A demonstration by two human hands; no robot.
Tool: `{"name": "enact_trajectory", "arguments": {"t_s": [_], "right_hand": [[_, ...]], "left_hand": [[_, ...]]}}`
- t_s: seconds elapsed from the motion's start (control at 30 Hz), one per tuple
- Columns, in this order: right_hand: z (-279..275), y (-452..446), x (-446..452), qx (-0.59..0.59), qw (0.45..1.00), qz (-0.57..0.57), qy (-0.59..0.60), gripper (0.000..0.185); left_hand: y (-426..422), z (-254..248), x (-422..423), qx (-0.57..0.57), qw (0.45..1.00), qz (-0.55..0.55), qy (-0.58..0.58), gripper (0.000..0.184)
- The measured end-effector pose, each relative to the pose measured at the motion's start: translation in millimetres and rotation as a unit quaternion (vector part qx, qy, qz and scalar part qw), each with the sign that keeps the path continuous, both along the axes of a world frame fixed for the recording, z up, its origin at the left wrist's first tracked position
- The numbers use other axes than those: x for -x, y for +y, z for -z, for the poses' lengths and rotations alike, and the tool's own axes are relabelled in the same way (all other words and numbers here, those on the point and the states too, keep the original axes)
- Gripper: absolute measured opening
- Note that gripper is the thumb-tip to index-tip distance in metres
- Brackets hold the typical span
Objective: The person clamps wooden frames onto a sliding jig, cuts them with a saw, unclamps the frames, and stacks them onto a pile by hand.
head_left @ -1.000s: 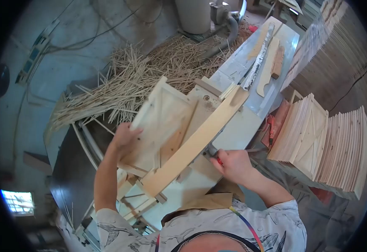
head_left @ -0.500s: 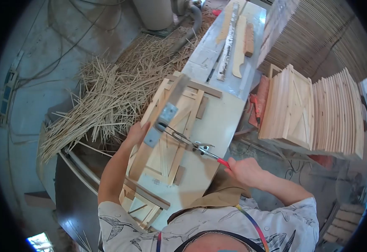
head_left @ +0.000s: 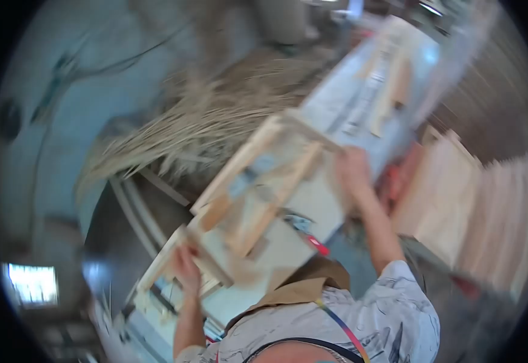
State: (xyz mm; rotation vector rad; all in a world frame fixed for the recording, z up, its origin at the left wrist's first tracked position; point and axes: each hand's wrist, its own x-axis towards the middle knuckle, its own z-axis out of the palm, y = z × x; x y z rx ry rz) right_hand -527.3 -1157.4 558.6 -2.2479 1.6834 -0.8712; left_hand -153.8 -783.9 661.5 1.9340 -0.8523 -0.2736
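Two bare hands reach over the table (head_left: 318,202), and we see both through heavy blur. Our left hand (head_left: 185,265) is at the lower strip (head_left: 214,266), near the bottom of the wooden work; its fingers look bent, but we cannot tell whether they are clamped on the wood or only resting there. Our right hand (head_left: 353,172) is at the outer end of the upper strip (head_left: 312,130); we cannot tell whether its fingers are together or apart.

Between the hands lies the frame (head_left: 281,199), slanting across the table, its long rails running from lower left to upper right. A blurred bluish plate (head_left: 241,183) shows over its middle. The red handle (head_left: 318,244) sits near the table's edge on our side, apart from both hands.

We judge the frame light for its length and stiff along the rails, being bare wood, dry and not slippery. Its thin braces and corner joints are probably the weak places, and raw edges may splinter. We would take hold of the two long rails, or of opposite ends, so that it does not rack.

Loose offcuts (head_left: 203,130) lie heaped beyond the frame, and a stack (head_left: 439,199) of panels stands to our right.
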Motion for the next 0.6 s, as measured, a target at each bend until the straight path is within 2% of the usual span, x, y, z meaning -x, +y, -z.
{"name": "enact_trajectory", "arguments": {"t_s": [0.03,0.07,0.1,0.13,0.17,0.2,0.23,0.27,0.3,0.33,0.37,0.4,0.47,0.5,0.53,0.57,0.6], "right_hand": [[30.7,-18.2,0.6,-0.006,0.999,0.016,-0.039,0.036],[51.3,-35.9,2.3,-0.091,0.995,-0.034,0.033,0.038],[48.3,-26.2,-21.1,0.044,0.998,-0.002,0.044,0.042],[33.9,-21.1,-30.6,0.058,0.997,-0.013,0.056,0.044],[30.7,-22.4,-34.3,0.006,1.0,-0.015,0.011,0.047],[23.5,-21.1,-36.0,-0.024,1.0,-0.005,0.004,0.049],[17.1,-21.0,-38.7,-0.054,0.999,0.006,-0.003,0.051],[36.7,-38.3,-29.7,-0.033,0.992,0.013,0.119,0.06],[42.9,-43.6,-25.6,0.007,0.987,0.004,0.163,0.072],[51.7,-48.8,-21.3,0.032,0.98,-0.008,0.194,0.078],[51.1,-56.9,-17.0,0.059,0.972,-0.015,0.229,0.084],[41.0,-60.5,-13.3,0.024,0.972,-0.009,0.233,0.088],[18.7,-51.3,-22.1,-0.048,0.968,0.008,0.245,0.097],[5.8,-50.6,-24.7,-0.081,0.961,0.014,0.265,0.103],[-0.6,-51.2,-22.8,-0.067,0.96,0.009,0.271,0.103],[0.1,-50.4,-21.8,-0.074,0.957,0.022,0.281,0.106],[5.1,-54.6,-23.7,-0.084,0.953,0.032,0.289,0.11]], "left_hand": [[70.2,31.0,19.4,-0.023,0.998,-0.045,-0.036,0.042],[117.7,21.0,57.9,-0.098,0.983,-0.089,0.127,0.044],[179.0,52.1,90.9,-0.186,0.92,-0.23,0.258,0.038],[211.8,64.7,117.3,-0.171,0.81,-0.37,0.421,0.04],[237.3,78.8,142.1,-0.069,0.706,-0.5,0.497,0.047],[257.9,100.7,152.8,-0.047,0.666,-0.585,0.46,0.052],[288.0,145.8,155.8,0.016,0.653,-0.61,0.448,0.058],[291.1,190.8,151.2,0.169,0.658,-0.642,0.355,0.069],[270.1,184.6,140.2,0.192,0.631,-0.683,0.314,0.08],[247.2,173.4,115.6,0.164,0.515,-0.777,0.323,0.084],[238.9,183.6,105.3,0.175,0.496,-0.798,0.294,0.083],[231.4,173.4,112.4,0.116,0.507,-0.802,0.294,0.078],[232.1,167.5,102.4,0.079,0.516,-0.799,0.299,0.073],[237.0,181.4,106.7,0.052,0.566,-0.772,0.283,0.068],[241.7,194.2,116.4,0.016,0.616,-0.741,0.267,0.064],[243.2,200.6,122.0,0.02,0.608,-0.743,0.278,0.064],[240.6,207.6,125.7,-0.037,0.617,-0.753,0.226,0.061]]}}
